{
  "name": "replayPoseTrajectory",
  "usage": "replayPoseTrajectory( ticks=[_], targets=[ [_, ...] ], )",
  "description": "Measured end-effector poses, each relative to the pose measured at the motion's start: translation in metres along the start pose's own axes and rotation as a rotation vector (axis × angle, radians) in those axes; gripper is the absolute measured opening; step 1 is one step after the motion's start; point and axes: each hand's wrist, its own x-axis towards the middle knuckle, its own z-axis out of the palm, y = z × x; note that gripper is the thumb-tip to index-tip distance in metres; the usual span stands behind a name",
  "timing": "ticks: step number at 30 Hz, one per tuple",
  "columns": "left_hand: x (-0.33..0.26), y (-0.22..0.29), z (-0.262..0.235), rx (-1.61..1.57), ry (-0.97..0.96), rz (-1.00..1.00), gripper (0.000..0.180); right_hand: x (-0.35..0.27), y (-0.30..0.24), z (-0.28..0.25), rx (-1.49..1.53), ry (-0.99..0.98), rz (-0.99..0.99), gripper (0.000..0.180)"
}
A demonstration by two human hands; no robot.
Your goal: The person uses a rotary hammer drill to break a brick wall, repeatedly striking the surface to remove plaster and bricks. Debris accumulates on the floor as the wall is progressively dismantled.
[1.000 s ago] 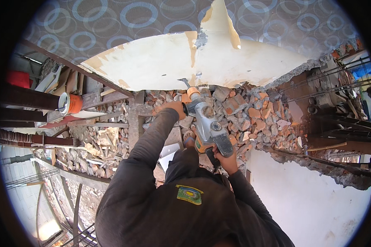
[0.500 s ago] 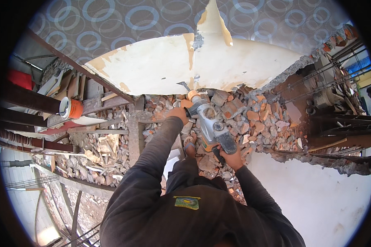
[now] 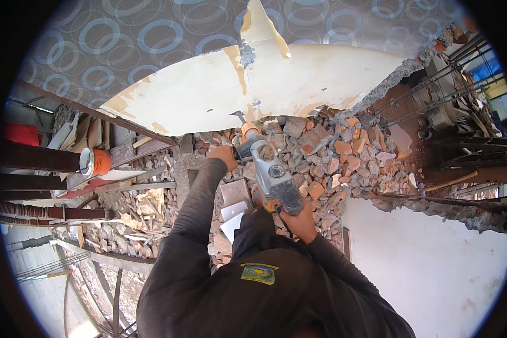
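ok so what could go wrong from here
Footing might shift: loose, uneven rubble is spread all around below.

Flying chips could nick skin: the left hand at the front of the power tool and the right hand at its rear are both bare.

The chisel bit points toward the wall; its ragged broken edge might shed pieces if struck.

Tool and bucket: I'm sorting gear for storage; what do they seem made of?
Tool: body likely metal, given its silvery-grey sheen; rear end probably plastic or rubber, being matte black. Bucket: probably plastic, its orange wall looking smooth.
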Motion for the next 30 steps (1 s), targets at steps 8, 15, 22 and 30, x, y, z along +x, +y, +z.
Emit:
replayPoseTrajectory(
  ticks=[8, 15, 22, 30],
  targets=[
    [0.003, 0.031, 0.016, 0.029, 0.068, -0.074, 0.033, 0.014, 0.005, -0.033, 0.071, -0.013, 0.082, 0.024],
    [0.012, 0.008, 0.011, 0.081, -0.002, -0.011, 0.037, -0.008, 0.006, -0.003, 0.163, 0.02, 0.108, 0.018],
    [0.008, 0.01, 0.015, 0.057, 0.016, -0.039, 0.043, -0.004, 0.009, -0.007, 0.059, 0.048, 0.077, 0.015],
    [0.0, 0.023, 0.025, -0.018, 0.143, -0.055, 0.051, -0.004, -0.011, -0.008, 0.19, 0.143, 0.148, 0.021]
  ],
)
